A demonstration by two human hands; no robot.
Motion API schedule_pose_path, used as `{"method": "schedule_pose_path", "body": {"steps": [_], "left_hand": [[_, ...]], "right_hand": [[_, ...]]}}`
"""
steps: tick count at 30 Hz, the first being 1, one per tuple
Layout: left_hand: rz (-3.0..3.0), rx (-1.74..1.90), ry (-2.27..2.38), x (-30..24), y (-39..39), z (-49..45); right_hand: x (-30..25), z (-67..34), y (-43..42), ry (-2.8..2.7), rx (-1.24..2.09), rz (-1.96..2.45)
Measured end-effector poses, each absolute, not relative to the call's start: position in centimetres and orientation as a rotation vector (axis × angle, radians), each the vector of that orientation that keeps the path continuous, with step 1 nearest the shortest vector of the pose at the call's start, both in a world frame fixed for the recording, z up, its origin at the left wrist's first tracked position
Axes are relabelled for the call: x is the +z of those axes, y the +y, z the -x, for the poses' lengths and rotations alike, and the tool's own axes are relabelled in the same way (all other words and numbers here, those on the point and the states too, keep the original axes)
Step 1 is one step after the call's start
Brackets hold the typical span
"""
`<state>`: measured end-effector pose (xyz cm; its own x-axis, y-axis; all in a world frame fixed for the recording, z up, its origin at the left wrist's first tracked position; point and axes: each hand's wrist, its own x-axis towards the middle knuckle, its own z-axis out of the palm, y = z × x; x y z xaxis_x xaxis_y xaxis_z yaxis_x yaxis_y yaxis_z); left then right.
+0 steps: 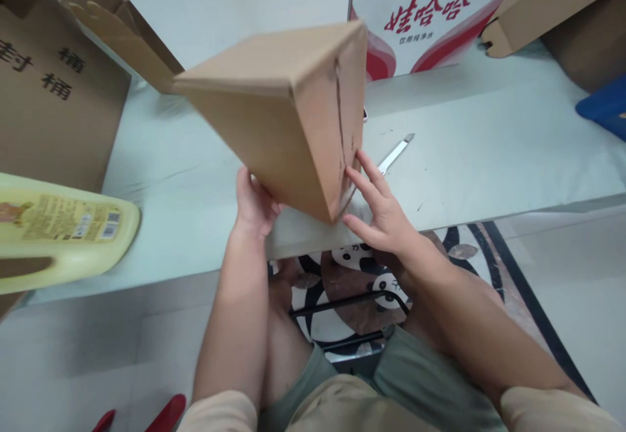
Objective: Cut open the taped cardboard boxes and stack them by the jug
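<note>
Pale surface (489,158), cardboard box (274,119) tipped on one corner right at its near edge. Left hand (254,204) props it from below, fingers hidden so can't tell the grip; right hand (386,217) is open, fingertips on its side. Hold that loose, reckon it could slip off.

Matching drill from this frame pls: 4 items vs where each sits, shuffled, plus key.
1 cardboard box
2 yellow jug
3 metal blade
4 red-and-white carton

A flat on the table, just beyond the right hand
B standing at the back of the table
C tilted in the air, left hand under it
D on its side at the left

Pairs: 1-C, 2-D, 3-A, 4-B
</note>
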<state>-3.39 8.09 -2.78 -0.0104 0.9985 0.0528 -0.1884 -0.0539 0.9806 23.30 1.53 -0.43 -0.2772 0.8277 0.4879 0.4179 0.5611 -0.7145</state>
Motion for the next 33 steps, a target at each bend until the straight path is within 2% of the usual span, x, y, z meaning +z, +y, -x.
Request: {"method": "schedule_pose_path", "body": {"steps": [4,8,10,19,24,27,29,31,33], "left_hand": [[-1.095,1.078,0.996,-1.9,7.1,1.7],[-0.93,0.669,1.167,0.0,5.7,0.7],[-0.864,0.575,1.233,0.7,5.3,0.2],[-1.035,0.649,1.391,0.7,5.3,0.6],[-1.092,0.522,1.505,1.3,5.2,0.6],[-1.186,0.654,1.688,0.6,5.8,1.1],[-1.286,0.942,1.775,-0.2,6.4,1.9],[-1.398,1.317,1.679,-0.9,6.8,2.7],[-1.579,1.503,1.447,-1.0,7.0,3.2]], "right_hand": [[0.0,-23.6,1.6,-1.827,0.505,0.896],[-0.1,-24.0,1.7,-1.768,0.424,0.892],[-0.2,-24.1,1.7,-1.753,0.402,0.918],[0.4,-24.8,1.3,-1.702,0.12,0.997],[0.2,-24.5,1.4,-1.727,0.189,0.955],[-0.1,-24.0,1.4,-1.783,0.267,0.98],[-0.2,-23.6,1.3,-1.839,0.351,0.964],[-0.2,-23.1,1.1,-1.919,0.465,0.9],[0.0,-22.7,1.0,-1.991,0.572,0.825]]}}
